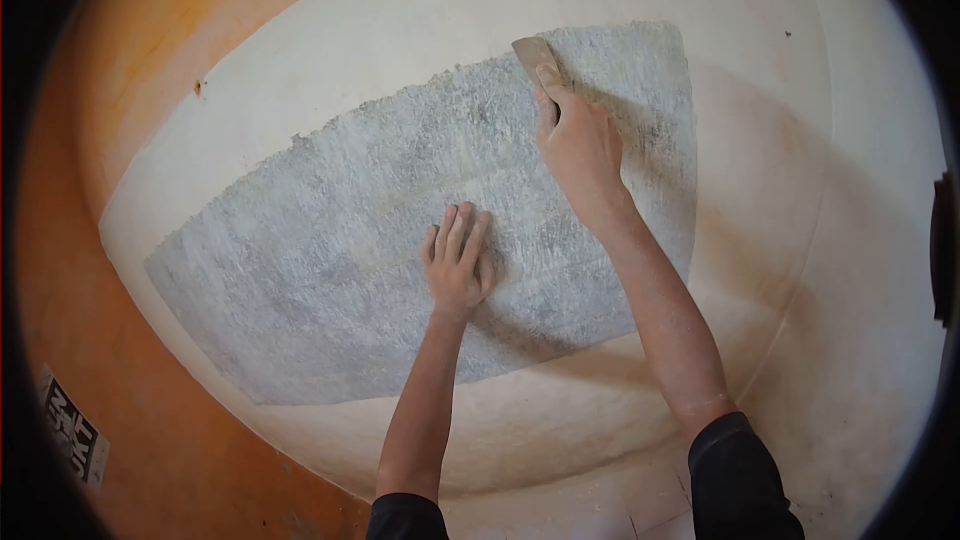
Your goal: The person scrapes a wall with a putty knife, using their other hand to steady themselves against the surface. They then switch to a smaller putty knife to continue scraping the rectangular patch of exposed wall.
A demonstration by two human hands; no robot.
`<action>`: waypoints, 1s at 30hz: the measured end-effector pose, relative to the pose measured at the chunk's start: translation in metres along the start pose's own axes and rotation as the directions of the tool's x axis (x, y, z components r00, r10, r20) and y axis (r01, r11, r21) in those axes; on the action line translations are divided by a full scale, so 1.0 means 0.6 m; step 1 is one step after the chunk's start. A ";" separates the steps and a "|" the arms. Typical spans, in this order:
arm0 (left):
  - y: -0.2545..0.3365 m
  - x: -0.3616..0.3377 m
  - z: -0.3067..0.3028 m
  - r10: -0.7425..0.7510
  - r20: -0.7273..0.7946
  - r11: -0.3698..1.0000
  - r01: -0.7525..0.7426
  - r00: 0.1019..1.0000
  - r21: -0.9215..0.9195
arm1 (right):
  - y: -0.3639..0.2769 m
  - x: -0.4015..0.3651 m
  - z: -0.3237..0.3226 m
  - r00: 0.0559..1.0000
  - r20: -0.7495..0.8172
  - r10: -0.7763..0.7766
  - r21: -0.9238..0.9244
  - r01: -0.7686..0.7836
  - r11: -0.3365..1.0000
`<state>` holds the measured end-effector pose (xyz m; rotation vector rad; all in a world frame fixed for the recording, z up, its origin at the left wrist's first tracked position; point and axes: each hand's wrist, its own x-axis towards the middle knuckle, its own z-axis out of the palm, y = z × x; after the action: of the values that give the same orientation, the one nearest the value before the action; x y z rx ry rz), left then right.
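My right hand (580,135) is closed around a scraper (533,58), a flat, wide-bladed tool. Its blade lies against the upper edge of a rough grey patch (330,220) on the wall, where the grey meets the white coating (400,25). Lower down and to the left, my left hand (460,260) rests on the grey patch with its fingers apart, holding nothing. Part of the scraper's handle is hidden inside my right hand.
Orange wall (110,320) borders the white area on the left and along the top. A black-and-white sticker (75,430) is at the lower left. A dark object (942,250) shows at the right edge. Pale floor (620,500) appears at the bottom.
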<state>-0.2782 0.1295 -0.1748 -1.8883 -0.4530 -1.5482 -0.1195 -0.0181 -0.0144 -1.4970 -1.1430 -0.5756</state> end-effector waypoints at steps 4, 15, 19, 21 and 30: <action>-0.002 -0.002 -0.001 0.008 0.004 1.000 -0.008 1.000 0.003 | 0.020 -0.011 0.014 0.995 -0.071 -0.066 -0.017 0.065 0.998; -0.004 0.001 0.001 0.009 0.002 1.000 -0.009 1.000 0.005 | 0.026 0.026 0.016 0.994 -0.108 -0.029 0.003 0.029 1.000; -0.006 -0.002 0.005 0.008 -0.008 1.000 -0.008 1.000 -0.002 | 0.030 0.097 0.026 0.931 -0.304 -0.201 0.002 0.211 0.977; -0.006 -0.006 0.003 0.007 0.004 1.000 -0.007 1.000 -0.013 | 0.038 0.078 0.027 0.954 -0.257 -0.155 0.027 0.167 0.986; -0.007 -0.004 0.001 0.017 0.006 1.000 -0.017 1.000 0.022 | 0.044 0.014 0.027 0.978 -0.174 -0.113 0.030 0.120 0.992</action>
<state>-0.2809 0.1332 -0.1760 -1.8762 -0.4534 -1.5209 -0.0962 0.0022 -0.0241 -1.3251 -1.1051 -0.7439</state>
